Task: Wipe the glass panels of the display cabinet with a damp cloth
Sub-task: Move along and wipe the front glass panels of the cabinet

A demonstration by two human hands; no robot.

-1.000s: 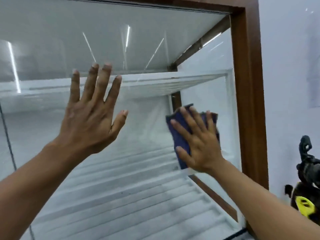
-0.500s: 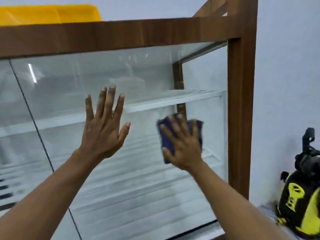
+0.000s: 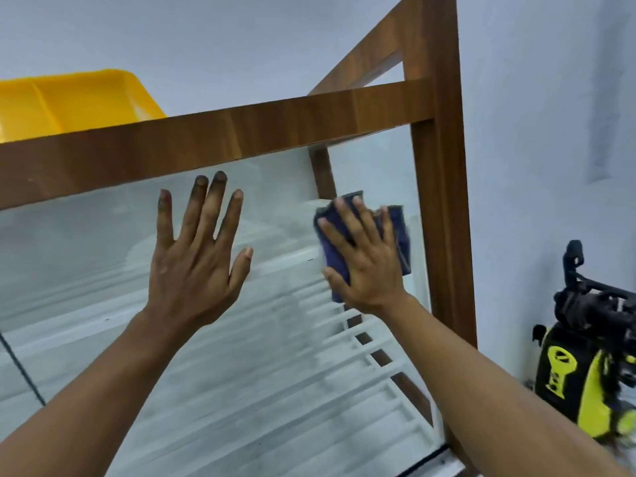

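Observation:
The display cabinet has a brown wooden frame [image 3: 241, 132] and a large front glass panel [image 3: 103, 270]. My right hand [image 3: 364, 259] presses a dark blue cloth [image 3: 401, 232] flat against the glass near the upper right corner, fingers straight and spread. My left hand [image 3: 196, 256] lies flat on the same panel to the left of the cloth, palm on the glass, fingers straight and pointing up just under the top rail. White slatted shelves [image 3: 361, 339] show behind the glass.
A yellow plastic tub [image 3: 69, 101] sits on top of the cabinet at the left. A black and yellow machine [image 3: 592, 359] stands against the white wall right of the cabinet. A dark seam [image 3: 20, 366] between glass panels runs at the far left.
The view has tilted upward, so the cabinet's top rail and the yellow tub now show. My right hand with the cloth has moved up the glass toward the top right corner. My left hand stays flat.

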